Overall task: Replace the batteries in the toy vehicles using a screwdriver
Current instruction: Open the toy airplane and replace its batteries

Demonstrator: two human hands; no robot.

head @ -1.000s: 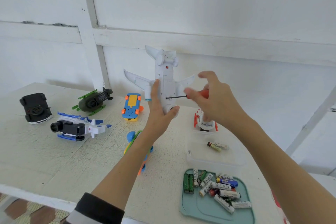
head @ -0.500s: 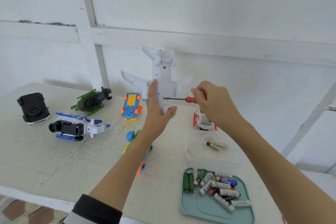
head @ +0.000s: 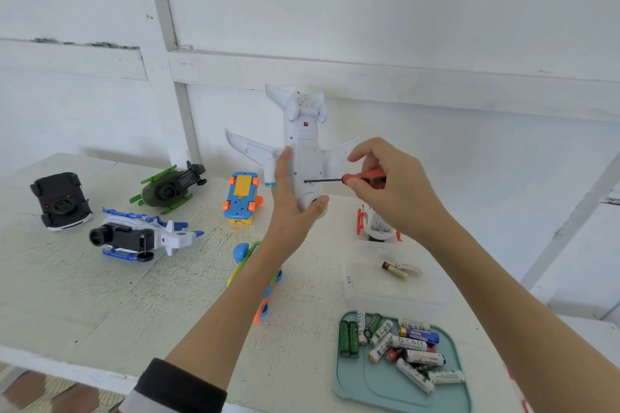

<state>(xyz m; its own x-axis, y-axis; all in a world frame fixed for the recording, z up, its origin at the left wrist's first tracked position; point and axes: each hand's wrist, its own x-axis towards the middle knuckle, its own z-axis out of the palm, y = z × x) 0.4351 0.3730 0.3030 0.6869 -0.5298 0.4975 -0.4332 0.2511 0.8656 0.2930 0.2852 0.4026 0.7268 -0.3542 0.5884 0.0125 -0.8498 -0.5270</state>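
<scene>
A white toy airplane (head: 303, 141) is held upright above the table, tail up and belly toward me. My left hand (head: 292, 201) grips its nose end, thumb on one side and fingers on the other. My right hand (head: 392, 191) pinches the orange handle of a small screwdriver (head: 352, 178). Its thin shaft lies level and its tip sits at the lower edge of the battery cover (head: 308, 161). Several loose batteries (head: 396, 345) lie on a teal tray (head: 379, 389) at the front right.
Other toys lie belly-up on the white table (head: 84, 295): a black car (head: 60, 201), a green vehicle (head: 169, 188), a blue-white helicopter (head: 141, 236), a blue-yellow car (head: 242, 198), a colourful toy (head: 250, 255) under my left arm, an orange-white toy (head: 375, 226). A clear box (head: 385, 285) holds two batteries.
My right hand has slid back along the screwdriver and turned, so more of the orange handle shows. The airplane and my left hand have barely moved.
</scene>
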